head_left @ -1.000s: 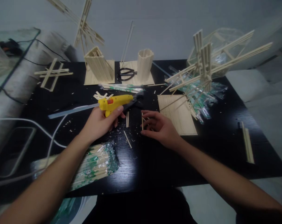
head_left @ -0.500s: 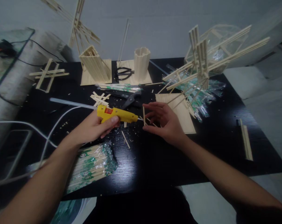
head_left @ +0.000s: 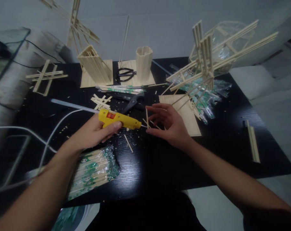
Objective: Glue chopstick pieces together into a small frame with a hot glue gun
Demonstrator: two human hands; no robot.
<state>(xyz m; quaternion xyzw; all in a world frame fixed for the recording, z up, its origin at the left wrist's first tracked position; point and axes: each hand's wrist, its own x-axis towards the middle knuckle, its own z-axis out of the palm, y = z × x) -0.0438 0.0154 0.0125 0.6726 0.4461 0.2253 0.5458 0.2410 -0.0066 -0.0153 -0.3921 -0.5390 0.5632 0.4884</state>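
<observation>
My left hand (head_left: 93, 130) is closed round a yellow hot glue gun (head_left: 120, 119), with a long translucent glue stick (head_left: 73, 106) poking out of its back. The gun's metal nozzle points right and reaches the lower part of a short wooden stick (head_left: 147, 118). Between the thumb and fingertips of my right hand (head_left: 171, 126) that stick is pinched nearly upright. Behind it, more thin stick pieces show, partly hidden by my fingers. A loose stick piece (head_left: 128, 143) lies on the black table (head_left: 155, 166) below the gun.
Black pliers (head_left: 133, 102) and cut sticks (head_left: 101, 102) lie beyond the gun. At the back stand a scissors pair (head_left: 125, 74), a stick cylinder (head_left: 144, 64) and a stick tower (head_left: 94, 65). A stick frame (head_left: 205, 70) rises at right; bagged chopsticks (head_left: 94, 171) lie front left.
The glue gun nozzle has come to the lower part of the held stick. The whole view has shifted slightly; both hands keep their grips.
</observation>
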